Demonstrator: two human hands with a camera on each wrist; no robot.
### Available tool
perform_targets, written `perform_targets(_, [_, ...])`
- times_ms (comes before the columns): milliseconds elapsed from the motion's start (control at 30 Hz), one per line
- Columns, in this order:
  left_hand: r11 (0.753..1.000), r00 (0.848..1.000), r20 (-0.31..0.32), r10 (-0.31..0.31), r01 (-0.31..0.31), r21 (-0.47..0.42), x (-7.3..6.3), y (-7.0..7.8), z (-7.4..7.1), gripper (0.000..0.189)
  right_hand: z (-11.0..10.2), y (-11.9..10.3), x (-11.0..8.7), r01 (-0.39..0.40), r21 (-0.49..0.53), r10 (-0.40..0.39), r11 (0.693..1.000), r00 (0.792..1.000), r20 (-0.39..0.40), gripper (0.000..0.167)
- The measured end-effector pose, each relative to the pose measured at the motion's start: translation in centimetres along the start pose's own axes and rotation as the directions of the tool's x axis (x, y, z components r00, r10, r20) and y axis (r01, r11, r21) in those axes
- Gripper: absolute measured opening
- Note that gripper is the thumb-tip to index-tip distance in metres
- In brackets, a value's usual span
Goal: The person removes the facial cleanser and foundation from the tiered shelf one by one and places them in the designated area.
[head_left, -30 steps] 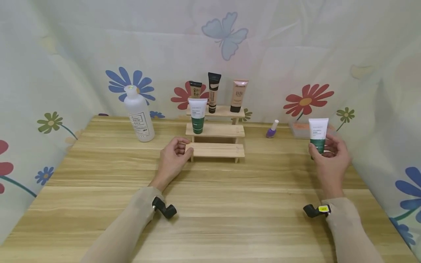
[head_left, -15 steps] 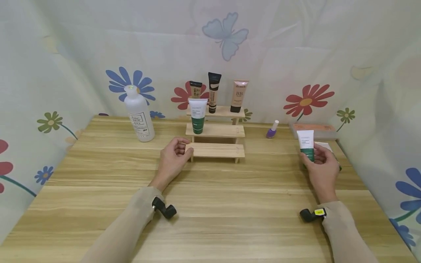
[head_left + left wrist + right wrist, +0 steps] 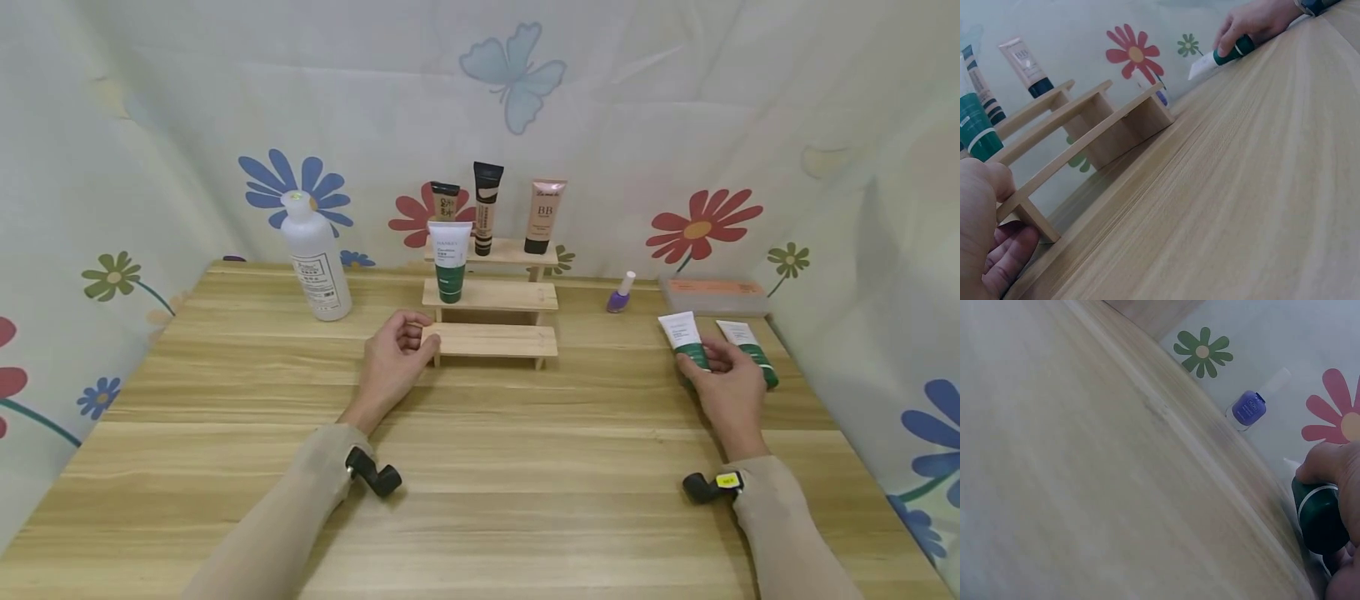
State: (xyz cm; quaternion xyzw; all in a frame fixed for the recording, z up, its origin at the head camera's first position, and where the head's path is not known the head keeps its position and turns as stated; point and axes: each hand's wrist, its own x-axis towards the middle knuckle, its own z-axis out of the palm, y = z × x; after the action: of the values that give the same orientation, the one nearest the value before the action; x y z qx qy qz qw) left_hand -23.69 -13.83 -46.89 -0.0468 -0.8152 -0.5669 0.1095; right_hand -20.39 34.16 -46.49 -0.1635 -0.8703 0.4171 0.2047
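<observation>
In the head view, a white plastic bottle (image 3: 320,275) stands left of centre. Next comes the left hand (image 3: 393,362), its thumb and curled fingers gripping the left end of the lowest shelf of a three-tier wooden stand (image 3: 495,340). A white-and-green squeeze tube (image 3: 451,262) stands on the middle tier; behind it, the top tier bears a BB cream tube (image 3: 544,218) and two dark-capped tubes. Purple nail polish (image 3: 618,300) stands right of centre. At the right, the right hand (image 3: 727,392) pinches a tilted white-and-green tube (image 3: 682,333) — green part between thumb and fingers, white end pointing up-left. A matching tube (image 3: 742,337) lies just beyond the knuckles — below a flat box (image 3: 714,298).
</observation>
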Motion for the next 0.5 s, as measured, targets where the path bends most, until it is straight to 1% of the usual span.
perform_targets(233, [1.000, 1.000, 0.003, 0.002, -0.002, 0.022, 0.10, -0.16, -0.05, 0.027, 0.10, 0.37, 0.12, 0.020, -0.046, -0.019, 0.999, 1.000, 0.019, 0.051])
perform_targets(500, [1.000, 1.000, 0.008, 0.005, -0.005, 0.007, 0.11, -0.29, 0.05, 0.027, 0.00, 0.20, 0.03, 0.028, -0.061, -0.027, 0.998, 1.000, 0.016, 0.049])
